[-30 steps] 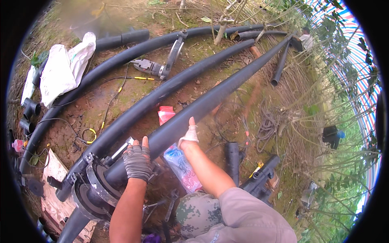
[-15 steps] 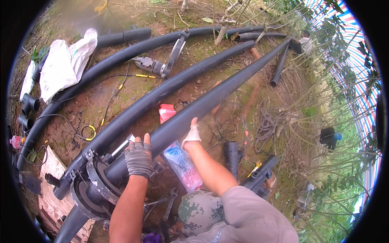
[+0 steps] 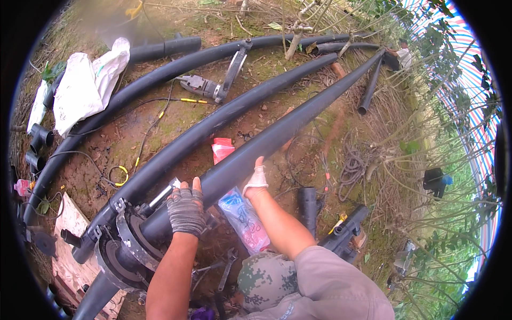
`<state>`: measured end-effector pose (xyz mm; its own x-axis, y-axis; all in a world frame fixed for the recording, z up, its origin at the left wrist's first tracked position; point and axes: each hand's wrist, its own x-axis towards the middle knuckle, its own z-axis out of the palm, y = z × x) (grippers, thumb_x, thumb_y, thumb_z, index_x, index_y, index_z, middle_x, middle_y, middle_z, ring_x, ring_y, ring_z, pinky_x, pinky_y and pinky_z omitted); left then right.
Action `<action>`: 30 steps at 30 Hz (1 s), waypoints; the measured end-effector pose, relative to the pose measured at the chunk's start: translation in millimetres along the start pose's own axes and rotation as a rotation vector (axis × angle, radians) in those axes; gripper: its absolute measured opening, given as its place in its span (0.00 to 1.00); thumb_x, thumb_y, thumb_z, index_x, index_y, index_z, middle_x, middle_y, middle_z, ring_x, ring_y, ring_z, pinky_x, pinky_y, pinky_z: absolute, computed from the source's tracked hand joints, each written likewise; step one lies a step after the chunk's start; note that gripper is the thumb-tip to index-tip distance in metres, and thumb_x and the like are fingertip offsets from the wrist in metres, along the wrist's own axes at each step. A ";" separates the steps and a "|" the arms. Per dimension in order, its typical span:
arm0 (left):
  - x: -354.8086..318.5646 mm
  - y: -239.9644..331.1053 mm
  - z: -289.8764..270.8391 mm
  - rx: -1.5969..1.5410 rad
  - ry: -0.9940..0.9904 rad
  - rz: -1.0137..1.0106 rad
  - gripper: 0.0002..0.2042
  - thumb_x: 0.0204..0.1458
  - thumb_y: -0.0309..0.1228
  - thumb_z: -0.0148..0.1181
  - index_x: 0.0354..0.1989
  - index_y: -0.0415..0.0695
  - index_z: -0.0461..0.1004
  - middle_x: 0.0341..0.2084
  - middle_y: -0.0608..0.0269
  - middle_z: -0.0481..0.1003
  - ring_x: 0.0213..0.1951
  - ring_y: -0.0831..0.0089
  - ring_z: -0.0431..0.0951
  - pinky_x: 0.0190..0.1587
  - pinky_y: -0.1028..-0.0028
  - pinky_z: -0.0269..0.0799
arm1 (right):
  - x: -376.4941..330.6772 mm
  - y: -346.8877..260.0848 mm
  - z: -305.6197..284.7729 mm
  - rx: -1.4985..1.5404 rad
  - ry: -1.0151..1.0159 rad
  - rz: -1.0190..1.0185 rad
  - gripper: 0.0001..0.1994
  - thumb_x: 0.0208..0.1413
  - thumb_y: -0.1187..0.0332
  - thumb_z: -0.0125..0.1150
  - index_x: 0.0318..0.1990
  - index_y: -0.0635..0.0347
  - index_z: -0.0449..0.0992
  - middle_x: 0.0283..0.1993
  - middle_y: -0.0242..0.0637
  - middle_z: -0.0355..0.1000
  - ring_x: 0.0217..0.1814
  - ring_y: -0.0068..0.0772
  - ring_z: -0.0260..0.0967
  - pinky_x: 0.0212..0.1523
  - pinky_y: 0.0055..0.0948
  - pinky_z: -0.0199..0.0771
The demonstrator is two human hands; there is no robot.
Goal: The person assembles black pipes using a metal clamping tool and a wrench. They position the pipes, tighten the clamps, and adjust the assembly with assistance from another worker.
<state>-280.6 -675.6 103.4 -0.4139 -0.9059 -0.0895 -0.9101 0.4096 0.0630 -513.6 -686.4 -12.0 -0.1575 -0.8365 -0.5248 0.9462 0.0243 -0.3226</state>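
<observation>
A long thick black pipe (image 3: 298, 125) runs from the metal ring clamps (image 3: 120, 250) at lower left toward the upper right. My left hand (image 3: 185, 210), in a grey striped fingerless glove, lies over it close to the clamps, its fingers curved over the top. Further along, my right hand (image 3: 256, 181), in a white fingerless glove, presses against the pipe's near side. One digit points up there; the other fingers are hidden. A clear plastic bag (image 3: 240, 218) with blue and pink contents lies below the pipe, between my arms. Wrenches (image 3: 228, 266) rest on the soil nearby.
Another black pipe (image 3: 229, 112) lies alongside, with a curved pipe (image 3: 186, 61) beyond. A grey power tool (image 3: 200, 85), cables and white sacks (image 3: 88, 88) lie farther back. Black fittings (image 3: 344, 234) and thin branches occupy the right. A rounded camouflage shape (image 3: 266, 280) sits low centre. Someone is far off.
The view has shifted slightly. Both hands stay at about the same places on the pipe, and nothing has visibly been taken up or let go.
</observation>
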 end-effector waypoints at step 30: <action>7.3 -3.1 -26.1 -0.071 -0.203 -0.005 0.38 0.51 0.40 0.63 0.72 0.44 0.59 0.60 0.48 0.69 0.58 0.52 0.74 0.59 0.57 0.69 | 5.0 -3.1 11.4 0.075 0.058 -0.081 0.37 0.51 0.37 0.68 0.60 0.56 0.74 0.62 0.39 0.74 0.63 0.48 0.70 0.68 0.50 0.68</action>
<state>-280.3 -686.3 128.5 -0.4113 -0.8649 -0.2876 -0.9115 0.3899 0.1309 -514.1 -696.9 -4.6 -0.2480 -0.8013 -0.5445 0.9480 -0.0849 -0.3068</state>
